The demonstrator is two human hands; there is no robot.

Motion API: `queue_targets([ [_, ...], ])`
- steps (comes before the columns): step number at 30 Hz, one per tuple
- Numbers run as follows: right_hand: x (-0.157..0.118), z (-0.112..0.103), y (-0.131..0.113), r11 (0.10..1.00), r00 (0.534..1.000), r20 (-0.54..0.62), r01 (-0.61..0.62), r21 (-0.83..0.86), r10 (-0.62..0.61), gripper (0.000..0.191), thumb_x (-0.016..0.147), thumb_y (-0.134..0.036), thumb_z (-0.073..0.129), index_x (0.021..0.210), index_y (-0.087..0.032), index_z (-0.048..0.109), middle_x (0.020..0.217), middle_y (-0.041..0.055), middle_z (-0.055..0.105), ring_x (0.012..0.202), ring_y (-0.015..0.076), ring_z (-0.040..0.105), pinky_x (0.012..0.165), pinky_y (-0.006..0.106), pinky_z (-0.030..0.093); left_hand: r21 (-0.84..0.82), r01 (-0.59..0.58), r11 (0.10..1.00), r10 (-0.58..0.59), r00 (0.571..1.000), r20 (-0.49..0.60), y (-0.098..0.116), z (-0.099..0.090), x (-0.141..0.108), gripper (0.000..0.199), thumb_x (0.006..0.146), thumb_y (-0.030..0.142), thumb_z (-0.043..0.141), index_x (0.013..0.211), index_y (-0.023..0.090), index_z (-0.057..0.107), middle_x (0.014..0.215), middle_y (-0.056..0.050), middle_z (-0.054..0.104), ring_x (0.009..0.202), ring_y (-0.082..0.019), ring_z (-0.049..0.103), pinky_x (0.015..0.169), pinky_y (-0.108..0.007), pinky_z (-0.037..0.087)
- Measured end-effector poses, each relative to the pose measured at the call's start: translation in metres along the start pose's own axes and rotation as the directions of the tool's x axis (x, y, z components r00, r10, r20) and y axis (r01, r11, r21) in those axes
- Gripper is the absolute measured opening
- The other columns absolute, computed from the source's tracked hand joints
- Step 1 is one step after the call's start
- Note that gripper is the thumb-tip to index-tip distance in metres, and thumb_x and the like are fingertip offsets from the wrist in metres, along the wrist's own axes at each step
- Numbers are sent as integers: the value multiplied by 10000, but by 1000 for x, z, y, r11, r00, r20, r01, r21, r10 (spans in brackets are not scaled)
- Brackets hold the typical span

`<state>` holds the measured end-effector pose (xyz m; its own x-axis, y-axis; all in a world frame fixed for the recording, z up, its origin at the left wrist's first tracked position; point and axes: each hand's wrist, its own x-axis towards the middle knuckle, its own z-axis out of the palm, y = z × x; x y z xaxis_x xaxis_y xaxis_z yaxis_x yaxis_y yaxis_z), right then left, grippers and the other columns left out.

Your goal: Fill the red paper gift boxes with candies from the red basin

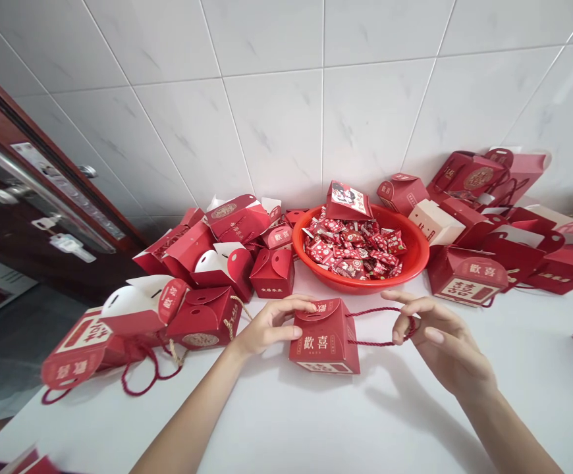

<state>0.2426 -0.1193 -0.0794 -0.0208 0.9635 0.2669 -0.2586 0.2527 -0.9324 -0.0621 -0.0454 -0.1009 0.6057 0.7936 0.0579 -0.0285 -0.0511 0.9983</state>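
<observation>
A small red gift box (323, 342) with white lettering stands on the white table (276, 421), its flap top folded over. My left hand (271, 322) grips the box's left side, thumb on the front and fingers at the top. From the right side of the box runs a dark red cord (373, 342) in a loop. The far end of that loop is hooked in the curled fingers of my right hand (437, 336), which holds it out to the right. Behind the box sits a red bowl (360, 284) of wrapped candies (350, 250), with another red box (348, 201) on it.
Many red boxes (200, 319) crowd the table's left side, some open, with loose cords. More boxes (469, 276) are piled at the right. A tiled wall (271, 131) rises behind, and a dark door (34, 197) with keys stands at the left.
</observation>
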Motion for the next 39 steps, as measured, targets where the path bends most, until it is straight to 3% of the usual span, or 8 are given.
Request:
queue_targets([
  [6, -2, 1, 5, 995, 999, -29, 43, -87, -46, 180, 838, -386, 786, 990, -292, 794, 1302, 113, 697, 693, 182, 701, 678, 375, 602, -5, -5, 1000, 5, 1000, 6, 0, 1, 0, 392, 750, 246, 791, 1141, 227, 779, 1378, -111, 655, 1239, -319, 622, 1083, -448, 459],
  [14, -3, -2, 10, 979, 995, -84, 27, -203, -45, 138, 867, -329, 768, 987, -261, 778, 1334, 125, 645, 638, 125, 629, 572, 302, 540, 71, -50, 996, 49, 999, 15, 1, 10, 0, 406, 807, 274, 782, 1209, 233, 752, 1334, -110, 671, 1261, -299, 612, 1096, -425, 466],
  [19, -2, -1, 7, 966, 986, -121, 82, -243, -114, 145, 860, -325, 767, 984, -250, 778, 1315, 140, 649, 690, 163, 655, 604, 336, 569, 169, -76, 983, 73, 997, 26, 4, 16, -2, 447, 830, 286, 765, 1272, 241, 724, 1357, -112, 654, 1292, -293, 595, 1101, -410, 474],
  [24, -2, -1, 5, 957, 965, -180, 140, -255, -189, 141, 873, -306, 737, 1002, -265, 777, 1375, 130, 612, 863, 229, 699, 645, 358, 612, 239, -83, 968, 80, 997, 18, 6, 18, -2, 423, 844, 301, 748, 1262, 237, 728, 1358, -111, 660, 1286, -297, 599, 1116, -432, 465],
  [33, -2, -3, 6, 976, 977, -163, 104, -191, -136, 143, 854, -300, 758, 989, -270, 791, 1408, 124, 607, 880, 230, 715, 641, 337, 625, 252, -94, 963, 91, 996, 25, 8, 21, -2, 423, 868, 314, 728, 1286, 245, 715, 1369, -115, 651, 1299, -301, 589, 1104, -438, 475],
  [39, -2, -4, 8, 963, 972, -145, 148, -223, -183, 182, 879, -321, 736, 1052, -283, 780, 1430, 118, 597, 1053, 297, 712, 804, 417, 633, 278, -112, 954, 107, 994, 34, 11, 30, -2, 403, 914, 368, 680, 1300, 254, 712, 1336, -121, 654, 1254, -297, 607, 1091, -442, 481],
])
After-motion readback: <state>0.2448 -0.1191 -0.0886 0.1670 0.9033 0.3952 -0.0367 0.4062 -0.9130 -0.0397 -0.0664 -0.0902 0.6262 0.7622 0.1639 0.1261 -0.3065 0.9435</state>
